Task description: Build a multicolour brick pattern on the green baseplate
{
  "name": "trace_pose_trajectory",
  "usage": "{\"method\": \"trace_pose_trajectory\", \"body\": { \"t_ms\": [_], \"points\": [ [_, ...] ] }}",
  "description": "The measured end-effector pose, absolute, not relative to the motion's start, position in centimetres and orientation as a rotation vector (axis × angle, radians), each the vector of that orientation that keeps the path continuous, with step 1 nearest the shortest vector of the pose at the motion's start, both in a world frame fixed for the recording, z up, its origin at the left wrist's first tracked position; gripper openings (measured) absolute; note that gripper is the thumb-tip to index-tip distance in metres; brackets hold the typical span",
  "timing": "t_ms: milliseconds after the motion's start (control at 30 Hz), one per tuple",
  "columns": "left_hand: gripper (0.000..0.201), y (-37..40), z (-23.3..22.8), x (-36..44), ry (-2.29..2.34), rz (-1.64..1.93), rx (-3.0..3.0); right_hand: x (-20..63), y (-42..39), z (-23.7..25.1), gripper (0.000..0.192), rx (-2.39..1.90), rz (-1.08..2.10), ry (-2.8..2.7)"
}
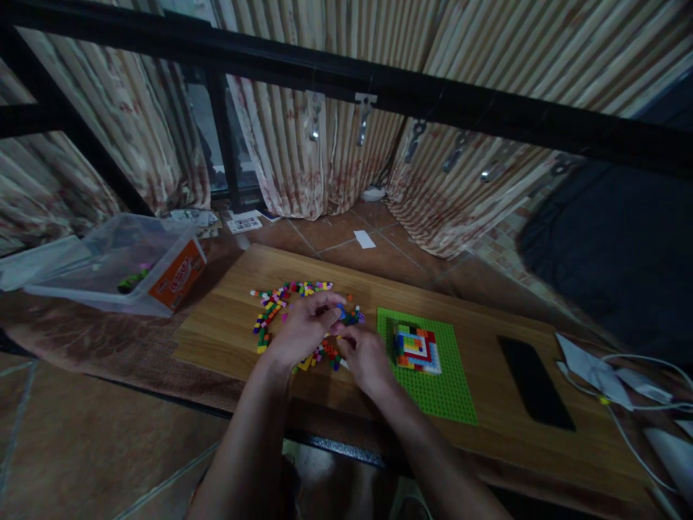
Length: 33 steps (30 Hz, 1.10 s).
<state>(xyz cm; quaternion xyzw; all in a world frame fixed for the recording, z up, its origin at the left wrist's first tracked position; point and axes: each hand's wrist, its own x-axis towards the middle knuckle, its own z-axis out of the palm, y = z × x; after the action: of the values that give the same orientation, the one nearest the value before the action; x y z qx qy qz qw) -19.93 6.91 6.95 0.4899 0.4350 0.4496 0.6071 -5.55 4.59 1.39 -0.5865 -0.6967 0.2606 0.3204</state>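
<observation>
Both hands meet over the scattered heap of small multicoloured plastic building bricks (295,310) that lies on the light wooden worktop (227,325). The left hand (303,328) is curled with its fingertips closed around a small blue plastic brick (340,312), which it holds just above the right edge of the heap, and the right hand (367,357) sits beside it with the fingers bent toward the same brick; whether the right hand really pinches the brick or only steadies it, I cannot tell, because the picture is dark and the piece is tiny. Just to the right of the hands lies the flat green studded plastic baseplate (433,390), and on it stands a small square multicoloured brick build (416,348) in stepped layers. To do this step well, I think it is better to grip the brick by its sides, so that the studs and the underside stay free, and to turn it until its edges are parallel with the rows of the baseplate before pressing. The press should be straight down and gentle, with the other hand holding the baseplate flat, otherwise the build can shift. The loose bricks are near the wrist, so a low sweep of the arm could scatter them. A black flat phone (535,383) lies well apart on the right.
</observation>
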Motion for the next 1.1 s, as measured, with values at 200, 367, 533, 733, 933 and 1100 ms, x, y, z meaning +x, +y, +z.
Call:
{"method": "trace_pose_trajectory", "body": {
  "t_ms": [200, 367, 533, 733, 933, 1100],
  "points": [
    [0.015, 7.1, 6.5, -19.9, 0.966, 0.975, 1.186, -4.4, 4.2, 2.9, 0.021, -1.515, 0.651, -1.810],
    [0.012, 6.8, 6.6, -18.2, 0.930, 0.910, 1.227, -0.9, 2.8, 4.7, 0.024, -1.416, 0.751, -1.542],
    [0.009, 6.0, 5.3, -13.4, 0.834, 0.867, 1.361, 3.0, 2.0, 6.3, 0.019, -1.399, 0.689, -1.640],
    [0.011, 4.7, 4.6, -9.1, 0.898, 0.838, 1.542, 7.6, 0.6, 6.1, 0.013, -1.436, 0.639, -1.773],
    [0.012, 5.4, 4.6, -9.5, 1.257, 0.692, 1.826, 10.0, -1.0, 3.2, 0.014, -1.491, 0.550, -1.783],
    [0.012, 5.4, 4.5, -9.5, 1.352, 0.494, 1.894, 10.0, -0.8, 1.6, 0.014, -1.506, 0.453, -1.846]
  ]
}}
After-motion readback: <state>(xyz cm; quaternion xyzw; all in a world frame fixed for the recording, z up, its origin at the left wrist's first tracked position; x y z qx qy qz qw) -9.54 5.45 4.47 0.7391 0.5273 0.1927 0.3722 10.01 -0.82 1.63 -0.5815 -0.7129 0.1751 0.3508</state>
